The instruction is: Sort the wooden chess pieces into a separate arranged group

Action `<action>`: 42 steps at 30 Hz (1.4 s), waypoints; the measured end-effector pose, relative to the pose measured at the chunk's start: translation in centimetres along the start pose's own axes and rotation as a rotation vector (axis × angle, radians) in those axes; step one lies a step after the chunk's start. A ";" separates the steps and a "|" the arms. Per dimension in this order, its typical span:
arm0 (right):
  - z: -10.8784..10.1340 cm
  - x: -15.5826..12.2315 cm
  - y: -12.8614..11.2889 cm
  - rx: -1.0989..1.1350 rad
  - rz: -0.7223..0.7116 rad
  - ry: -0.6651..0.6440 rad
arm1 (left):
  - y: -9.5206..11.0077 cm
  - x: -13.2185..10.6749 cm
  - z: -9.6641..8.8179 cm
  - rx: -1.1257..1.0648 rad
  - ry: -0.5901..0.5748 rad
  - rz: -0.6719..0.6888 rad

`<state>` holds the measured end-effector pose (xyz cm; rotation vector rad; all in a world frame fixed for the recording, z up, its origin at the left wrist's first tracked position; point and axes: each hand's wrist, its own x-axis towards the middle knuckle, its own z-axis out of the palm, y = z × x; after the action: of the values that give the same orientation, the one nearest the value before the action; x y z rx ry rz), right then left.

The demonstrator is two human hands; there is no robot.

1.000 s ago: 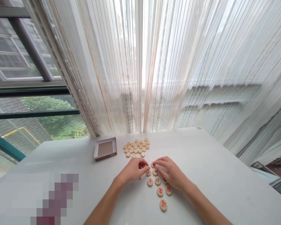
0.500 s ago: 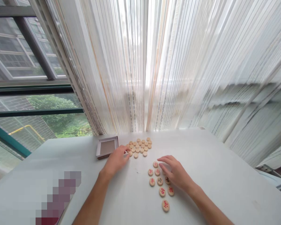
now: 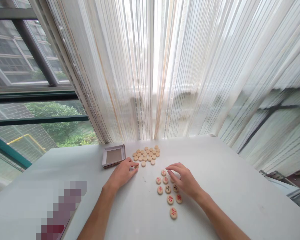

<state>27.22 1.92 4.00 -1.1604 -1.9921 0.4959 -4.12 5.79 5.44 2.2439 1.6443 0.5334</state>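
White worktop [image 3: 240,173] backed by a striped curtain [image 3: 130,66]
On the lettered discs [image 3: 167,189], red 兵 and 車 can be read; partly over them, the right hand [image 3: 185,180] is held open, fingers parted; by the left hand [image 3: 122,171] a blank-topped disc [image 3: 136,166] is touched beside more blank discs [image 3: 140,158], whether gripped cannot be told

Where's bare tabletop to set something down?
Bare: the table right of the right hand, and the strip between the left forearm and lettered pieces. Crowded: the cluster of box, plain pieces and left hand; also among lettered pieces.
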 end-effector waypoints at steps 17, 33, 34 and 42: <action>2.4 -1.1 -3.0 0.189 -0.246 -0.006 | 7.4 -4.0 2.9 -1.011 -0.163 0.122; 2.7 -1.6 -3.9 0.158 -0.203 -0.054 | 7.8 -4.5 6.1 -1.214 -0.060 -0.045; 2.7 -1.6 -3.9 0.163 -0.208 -0.053 | 7.7 -4.5 6.0 -1.209 -0.045 -0.049; 2.5 -1.5 -3.7 0.196 -0.170 -0.047 | 8.1 -5.2 5.0 -1.188 -0.082 0.073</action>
<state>23.60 -1.16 4.21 -0.8595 -2.0107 0.6194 3.66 -1.67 4.11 1.3744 0.7893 1.0511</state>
